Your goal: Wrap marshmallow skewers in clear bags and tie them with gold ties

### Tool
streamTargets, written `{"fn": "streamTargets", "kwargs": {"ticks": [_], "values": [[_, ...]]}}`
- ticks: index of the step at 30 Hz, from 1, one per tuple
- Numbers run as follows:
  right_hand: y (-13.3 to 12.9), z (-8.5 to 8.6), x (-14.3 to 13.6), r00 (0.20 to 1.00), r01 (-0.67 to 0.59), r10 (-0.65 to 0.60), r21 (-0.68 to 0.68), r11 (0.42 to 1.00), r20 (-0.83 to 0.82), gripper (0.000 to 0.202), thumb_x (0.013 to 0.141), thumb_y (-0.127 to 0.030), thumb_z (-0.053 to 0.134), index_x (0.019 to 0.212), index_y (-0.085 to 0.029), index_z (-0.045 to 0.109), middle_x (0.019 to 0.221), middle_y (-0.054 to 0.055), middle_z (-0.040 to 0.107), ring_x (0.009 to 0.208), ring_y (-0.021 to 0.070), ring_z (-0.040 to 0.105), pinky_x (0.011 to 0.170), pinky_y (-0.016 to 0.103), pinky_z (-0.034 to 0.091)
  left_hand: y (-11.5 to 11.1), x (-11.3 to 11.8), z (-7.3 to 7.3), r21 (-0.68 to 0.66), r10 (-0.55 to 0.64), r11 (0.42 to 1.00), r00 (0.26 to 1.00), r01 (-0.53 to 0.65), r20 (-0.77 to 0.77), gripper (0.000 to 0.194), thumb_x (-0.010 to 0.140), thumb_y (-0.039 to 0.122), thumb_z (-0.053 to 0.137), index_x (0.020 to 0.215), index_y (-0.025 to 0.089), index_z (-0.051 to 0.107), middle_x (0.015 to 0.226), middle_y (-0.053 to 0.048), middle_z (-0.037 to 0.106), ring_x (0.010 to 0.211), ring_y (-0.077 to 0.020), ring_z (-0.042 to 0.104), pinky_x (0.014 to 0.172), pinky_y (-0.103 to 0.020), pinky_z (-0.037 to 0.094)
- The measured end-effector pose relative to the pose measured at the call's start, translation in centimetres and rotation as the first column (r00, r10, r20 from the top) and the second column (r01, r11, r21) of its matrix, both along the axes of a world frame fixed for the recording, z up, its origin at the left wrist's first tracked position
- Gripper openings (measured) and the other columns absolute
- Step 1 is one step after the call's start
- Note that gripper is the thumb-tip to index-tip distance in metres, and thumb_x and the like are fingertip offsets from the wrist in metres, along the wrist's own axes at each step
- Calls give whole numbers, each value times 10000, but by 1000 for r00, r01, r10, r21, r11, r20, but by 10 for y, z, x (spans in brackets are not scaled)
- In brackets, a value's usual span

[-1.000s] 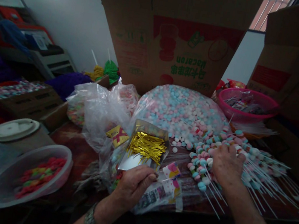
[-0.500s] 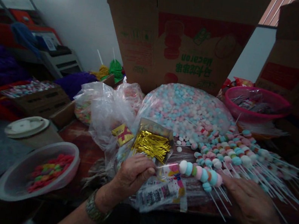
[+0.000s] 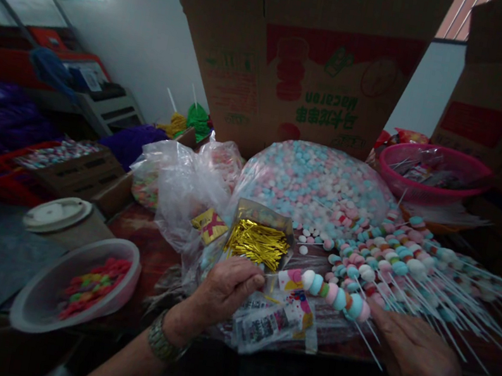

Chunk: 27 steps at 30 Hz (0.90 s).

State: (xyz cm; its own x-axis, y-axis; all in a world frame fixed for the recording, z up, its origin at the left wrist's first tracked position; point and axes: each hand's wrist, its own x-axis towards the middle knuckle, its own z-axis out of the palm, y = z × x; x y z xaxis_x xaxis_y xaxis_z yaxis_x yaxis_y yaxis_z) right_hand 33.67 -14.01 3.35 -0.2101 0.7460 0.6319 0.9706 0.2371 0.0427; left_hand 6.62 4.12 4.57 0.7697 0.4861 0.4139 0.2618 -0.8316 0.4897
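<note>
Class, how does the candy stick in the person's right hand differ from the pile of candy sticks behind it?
The candy stick is a single one, while the pile has many. The candy stick is held in the right hand, its sweets reaching toward the left hand; the pile lies on the table, most of its sticks pointing lower right. Both show blue, pink and white sweets.

Head view, facing forward and down, close over the table [image 3: 155,253]

Pastel candy skewer [image 3: 339,299], slightly tilted, white end beside printed wrapper [image 3: 284,279].
</note>
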Motion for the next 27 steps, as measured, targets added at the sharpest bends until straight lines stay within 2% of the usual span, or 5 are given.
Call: {"fn": "streamTargets", "kwargs": {"ticks": [9, 13, 16, 21, 27], "values": [[0, -17, -6, 995, -24, 10, -140, 990, -101, 377, 830, -53, 365, 1078, -143, 634, 868, 100, 704, 749, 193, 656, 644, 287, 511, 4, 10, 11, 154, -89, 981, 983, 115, -162, 285, 886, 290, 423, 686, 179, 592, 628, -19, 604, 612, -143, 553, 632, -276, 400], [10, -27, -22, 895, -103, -53, -320, 942, -442, 320, 877, -159, 385, 1069, -179, 640, 919, 80, 697, 819, 167, 659, 694, 225, 518, 7, 15, 4, -78, 174, 984, 945, -158, 277, 298, 721, 422, 662, 934, 221, 603, 858, -39, 651, 863, -210, 581, 853, -366, 397], [18, -31, -42, 749, -225, -115, -414, 882, -652, 274, 900, -258, 407, 983, -189, 659, 869, 60, 685, 805, 166, 643, 702, 220, 498, -6, 21, -16, -623, 502, 782, 616, -25, 607, 548, 701, 513, 648, 1158, 264, 477, 1073, -53, 613, 1048, -215, 542, 910, -365, 401], [37, -31, -85, 578, -427, -186, -488, 761, -795, 314, 885, -322, 420, 666, -173, 587, 579, -13, 533, 558, 124, 499, 518, 206, 379, -38, 52, -23, -895, 639, 154, 649, 418, 413, 674, 630, 356, 754, 1202, 243, 415, 858, -39, 671, 789, -220, 652, 694, -336, 494], [58, -41, -114, 337, -443, -323, -452, 775, -884, 361, 872, -414, 392, 626, -173, 499, 525, -39, 426, 511, 107, 400, 476, 213, 289, -45, 68, -22, -894, 668, 73, 643, 443, 373, 366, 707, 418, 680, 944, 171, 551, 702, -33, 659, 655, -176, 632, 587, -268, 467]]}}
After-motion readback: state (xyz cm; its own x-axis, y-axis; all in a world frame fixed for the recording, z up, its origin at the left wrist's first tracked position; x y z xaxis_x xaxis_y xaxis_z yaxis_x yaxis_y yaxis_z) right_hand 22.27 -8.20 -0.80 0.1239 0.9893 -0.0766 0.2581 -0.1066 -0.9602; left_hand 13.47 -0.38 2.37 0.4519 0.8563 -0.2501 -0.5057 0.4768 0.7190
